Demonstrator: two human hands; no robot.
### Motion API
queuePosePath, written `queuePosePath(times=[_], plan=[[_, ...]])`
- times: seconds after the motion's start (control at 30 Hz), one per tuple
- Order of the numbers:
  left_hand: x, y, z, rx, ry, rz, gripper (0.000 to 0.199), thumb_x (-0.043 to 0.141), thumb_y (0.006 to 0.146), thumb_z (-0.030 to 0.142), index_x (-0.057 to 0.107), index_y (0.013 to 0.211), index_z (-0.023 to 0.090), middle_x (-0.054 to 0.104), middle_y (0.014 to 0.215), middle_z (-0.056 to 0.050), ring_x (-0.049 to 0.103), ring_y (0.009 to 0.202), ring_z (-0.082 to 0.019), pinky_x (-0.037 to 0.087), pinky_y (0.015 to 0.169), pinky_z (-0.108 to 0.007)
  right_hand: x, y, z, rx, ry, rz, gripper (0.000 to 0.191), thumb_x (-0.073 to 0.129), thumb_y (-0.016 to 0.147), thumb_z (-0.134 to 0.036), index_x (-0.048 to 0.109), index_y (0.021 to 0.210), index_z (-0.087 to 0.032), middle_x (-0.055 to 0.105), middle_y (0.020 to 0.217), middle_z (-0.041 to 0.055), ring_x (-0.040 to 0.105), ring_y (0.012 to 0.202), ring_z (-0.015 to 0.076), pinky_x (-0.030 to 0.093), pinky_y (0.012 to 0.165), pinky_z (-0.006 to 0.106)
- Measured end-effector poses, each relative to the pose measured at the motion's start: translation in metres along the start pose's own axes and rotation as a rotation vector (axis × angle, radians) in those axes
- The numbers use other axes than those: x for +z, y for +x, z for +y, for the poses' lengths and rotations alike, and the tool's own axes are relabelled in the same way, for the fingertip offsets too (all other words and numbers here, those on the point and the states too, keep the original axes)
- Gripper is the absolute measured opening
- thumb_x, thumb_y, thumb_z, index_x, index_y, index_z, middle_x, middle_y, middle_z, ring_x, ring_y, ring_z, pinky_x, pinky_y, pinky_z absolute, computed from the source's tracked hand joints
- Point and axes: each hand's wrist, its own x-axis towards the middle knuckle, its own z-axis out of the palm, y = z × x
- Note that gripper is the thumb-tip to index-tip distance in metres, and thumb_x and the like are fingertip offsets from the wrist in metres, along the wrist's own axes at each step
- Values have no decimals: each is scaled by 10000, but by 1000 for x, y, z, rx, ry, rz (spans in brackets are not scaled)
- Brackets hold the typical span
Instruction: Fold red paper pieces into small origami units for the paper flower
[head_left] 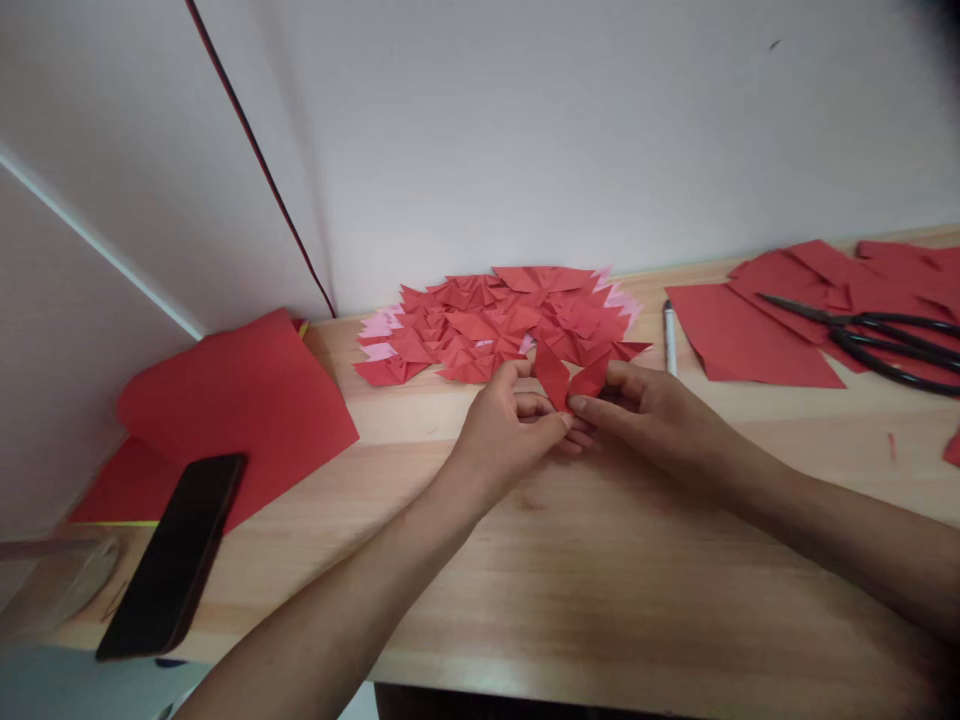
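Observation:
A small folded red paper piece (553, 378) with two pointed flaps is held above the wooden table (570, 580). My left hand (514, 420) pinches its left side and lower tip, fingers partly behind it. On the other side, my right hand (637, 405) grips the right flap, thumb near the bottom fold. Just beyond both hands lies a wide pile of folded red paper pieces (480, 325), with pink ones (621, 300) showing at its edges.
Large red sheets (255, 400) lie at the left, a black phone (176, 555) partly on them. A white pen (670, 340), red paper squares (757, 335) and black-handled scissors (885, 335) are at the right. A wall (600, 130) rises behind the table.

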Motion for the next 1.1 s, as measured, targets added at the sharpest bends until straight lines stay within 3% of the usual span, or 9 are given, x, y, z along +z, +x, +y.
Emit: queuePosePath(times=[0.13,0.4,0.8,1.1], plan=[[1,-3,-1,40,105,45,533,693,685,101,428,1145,157,653,671,12,683,651,-173,569,688,-331,2,0,-3,-3,37,-6,88,577,770,-258,529,722,-202,629,720,-5,582,681,146,440,615,268],[2,-1,-7,65,96,53,468,608,761,91,400,1174,163,636,665,25,682,619,-168,576,659,-329,2,1,-1,24,51,-13,113,577,795,-300,535,746,-207,625,752,8,585,712,163,445,639,292],[1,-1,-8,83,-73,8,419,638,765,132,368,1085,154,602,660,28,674,593,-183,559,610,-316,-1,-1,0,-14,139,-66,243,587,832,-437,570,771,-203,623,774,8,572,719,147,448,668,287],[2,-2,-8,104,-67,11,370,624,760,129,385,1042,157,636,666,6,663,580,-170,549,598,-299,-4,5,1,-15,159,-144,245,639,796,-423,587,763,-186,614,726,10,567,710,149,445,679,293]])
